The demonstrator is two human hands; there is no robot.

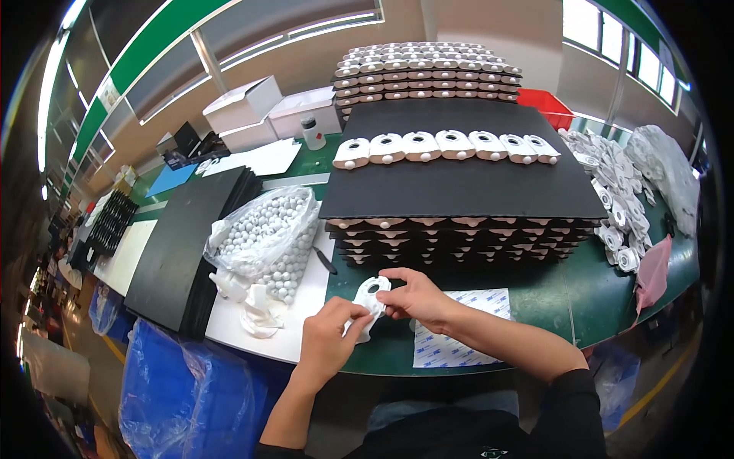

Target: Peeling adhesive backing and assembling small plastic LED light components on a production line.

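Observation:
Just in front of the stacked black boards [459,190], I hold a small white plastic piece [368,300] with a round dark-centred opening over the table's front edge. My left hand [330,334] pinches its lower left side, thumb and fingers together. On its right edge, my right hand [417,298] grips with thumb and forefinger. A white sheet with blue print [462,348] lies partly beneath my right forearm. Similar white pieces [419,147], each with a rounded knob in front, stand in a row on the top board.
Left of the stack are a clear bag of white balls [267,229], a black-handled tool [325,261], a white cloth [260,315] and black panels [180,237]. A pile of loose white pieces [612,180] and a pink cloth [653,277] lie right. Blue plastic-lined bins [164,382] stand below.

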